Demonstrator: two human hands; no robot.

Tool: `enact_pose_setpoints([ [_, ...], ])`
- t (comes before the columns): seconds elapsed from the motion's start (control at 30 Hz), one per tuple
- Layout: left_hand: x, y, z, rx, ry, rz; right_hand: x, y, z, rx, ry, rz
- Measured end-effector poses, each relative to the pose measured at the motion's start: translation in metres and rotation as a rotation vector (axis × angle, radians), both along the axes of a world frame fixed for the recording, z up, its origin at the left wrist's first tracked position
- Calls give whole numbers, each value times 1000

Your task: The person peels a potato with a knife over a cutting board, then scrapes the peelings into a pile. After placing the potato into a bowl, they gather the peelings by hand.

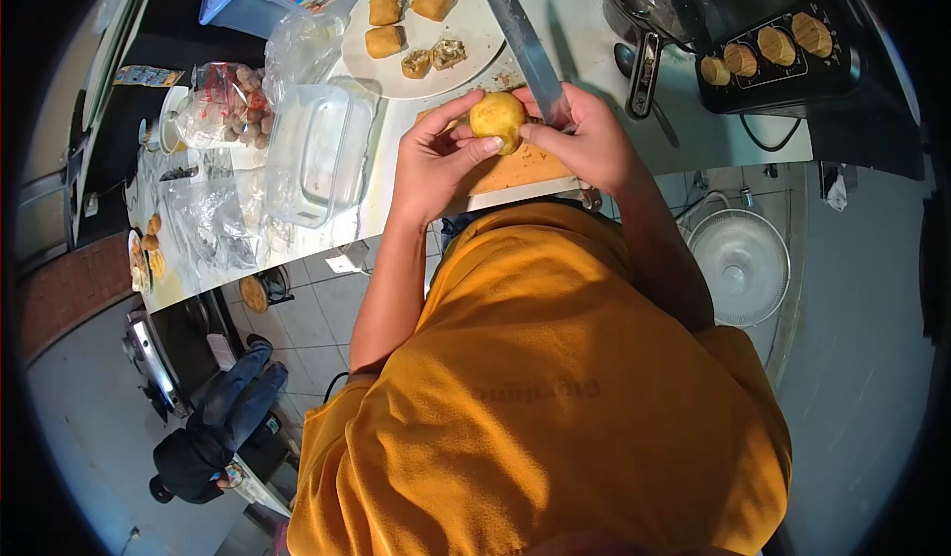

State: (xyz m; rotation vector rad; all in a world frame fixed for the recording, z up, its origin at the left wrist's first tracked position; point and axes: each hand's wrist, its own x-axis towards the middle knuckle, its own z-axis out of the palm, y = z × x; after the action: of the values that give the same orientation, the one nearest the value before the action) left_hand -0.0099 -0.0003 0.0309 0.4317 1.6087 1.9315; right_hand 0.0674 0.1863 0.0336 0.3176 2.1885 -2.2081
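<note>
Above the cutting board (527, 167), the left hand (436, 157) is cradling a potato (497, 118); the right hand (588, 144) is gripping a knife (522, 33), wisely pointing outward.

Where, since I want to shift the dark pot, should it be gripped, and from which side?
Probably around its long handle, coming from the wearer's side: it juts from the pot toward that table edge. The right hand, though, has the knife.

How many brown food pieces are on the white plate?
5: upper left piece, upper right piece, middle left piece, bottom left piece, bottom right piece; none appears hidden.
</note>
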Motion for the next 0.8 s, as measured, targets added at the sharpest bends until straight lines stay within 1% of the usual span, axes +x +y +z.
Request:
enact_pose_setpoints([
  [0.07,0,0,0,1,-6,2,0,0,2,3,-34,23],
  [0.17,1,1,-2,31,-16,6,-1,0,-7,-18,32,1],
  [0.23,0,1,-4,59,-18,15,-2,0,-12,-52,115,-73],
  [0.27,0,1,-4,63,-5,12,-2,0,-10,-52,116,-71],
  [0.33,0,0,-5,66,5,10,-1,2,-4,31,39,-97],
  [0.47,-4,-3,-10,164,-77,70,0,8,-12,62,-52,-143],
  [0.53,-8,-8,-12,200,-115,83,0,11,-20,375,-59,-187],
  [0.57,-9,-11,-13,240,-190,80,0,12,-20,375,-59,-186],
  [0.6,-10,-13,-13,279,-265,75,1,13,-17,444,-98,-166],
  [0.63,-11,-13,-13,280,-266,75,2,13,-14,513,-137,-147],
  [0.7,-11,-14,-14,293,-339,90,2,13,-10,528,-159,-140],
  [0.77,-10,-12,-11,286,-358,106,2,11,-11,544,-179,-131],
  [0.8,-9,-12,-10,278,-377,123,3,9,-14,494,-126,-166],
])
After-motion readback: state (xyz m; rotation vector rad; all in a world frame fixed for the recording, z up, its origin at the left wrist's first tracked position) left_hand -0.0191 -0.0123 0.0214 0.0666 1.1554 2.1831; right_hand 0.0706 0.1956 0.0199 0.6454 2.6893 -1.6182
